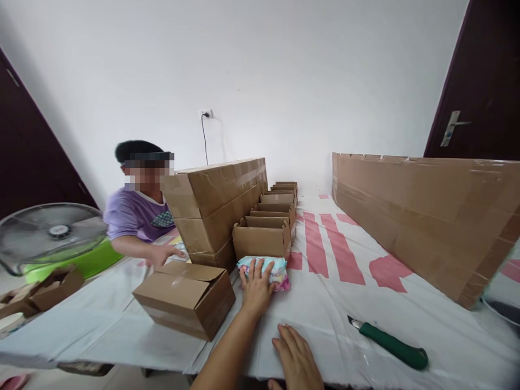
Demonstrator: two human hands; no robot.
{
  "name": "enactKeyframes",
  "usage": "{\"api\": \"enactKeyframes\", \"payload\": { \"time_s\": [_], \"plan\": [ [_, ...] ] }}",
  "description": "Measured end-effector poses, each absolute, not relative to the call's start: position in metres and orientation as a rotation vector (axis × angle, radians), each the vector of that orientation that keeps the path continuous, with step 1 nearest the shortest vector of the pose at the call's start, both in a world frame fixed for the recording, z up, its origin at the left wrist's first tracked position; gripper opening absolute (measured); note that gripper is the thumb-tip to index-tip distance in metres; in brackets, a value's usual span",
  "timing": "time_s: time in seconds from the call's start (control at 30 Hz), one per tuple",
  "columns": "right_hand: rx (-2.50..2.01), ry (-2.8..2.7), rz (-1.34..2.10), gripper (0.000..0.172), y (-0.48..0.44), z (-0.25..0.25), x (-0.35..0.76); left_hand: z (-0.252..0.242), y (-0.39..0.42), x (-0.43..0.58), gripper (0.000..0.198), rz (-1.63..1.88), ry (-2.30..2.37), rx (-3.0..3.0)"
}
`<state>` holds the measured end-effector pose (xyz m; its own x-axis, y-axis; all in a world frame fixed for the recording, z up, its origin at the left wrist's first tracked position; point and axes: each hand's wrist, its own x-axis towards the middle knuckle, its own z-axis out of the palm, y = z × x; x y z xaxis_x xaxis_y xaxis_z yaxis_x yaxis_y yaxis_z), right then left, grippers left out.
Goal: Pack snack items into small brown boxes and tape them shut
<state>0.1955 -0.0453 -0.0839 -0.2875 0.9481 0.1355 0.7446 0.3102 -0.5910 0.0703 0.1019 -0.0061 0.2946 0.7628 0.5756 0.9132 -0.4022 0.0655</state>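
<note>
My left hand (257,290) is stretched forward, its fingers spread over a soft blue and pink plastic packet (280,265) lying on the table. The fingers rest on the packet's top and hide part of it. My right hand (298,355) is low in the view by the table's front edge, fingers extended and holding nothing. Just beyond the packet begins a row of open-topped brown cardboard boxes (262,240). A taped cardboard box (174,292) sits left of my left hand. Right of my right hand lies a green-handled utility knife (394,344), blade exposed.
Stacked cartons (219,200) stand along the left of the row. Behind them sits another person (140,211) in a purple top, one hand near the taped box. A long cardboard piece (418,216) stands at right. A fan (57,230) is at far left.
</note>
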Motion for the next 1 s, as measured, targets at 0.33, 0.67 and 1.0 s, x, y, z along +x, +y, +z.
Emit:
{"api": "enactKeyframes", "payload": {
  "time_s": [0.33, 0.67, 1.0],
  "plan": [
    [-1.515, -2.083, 0.548, 0.060, -0.060, -0.061, 0.194, -0.011, 0.071, 0.079, 0.068, -1.041, -1.604, -2.328],
    [-1.471, -2.126, 0.533, 0.054, -0.064, -0.053, 0.194, 0.107, 0.070, -0.096, 0.035, -1.166, -1.628, -2.006],
    [-1.427, -2.069, 0.562, 0.054, -0.068, -0.051, 0.194, 0.084, 0.103, -0.174, 0.053, -0.976, -2.194, -2.002]
  ]
}}
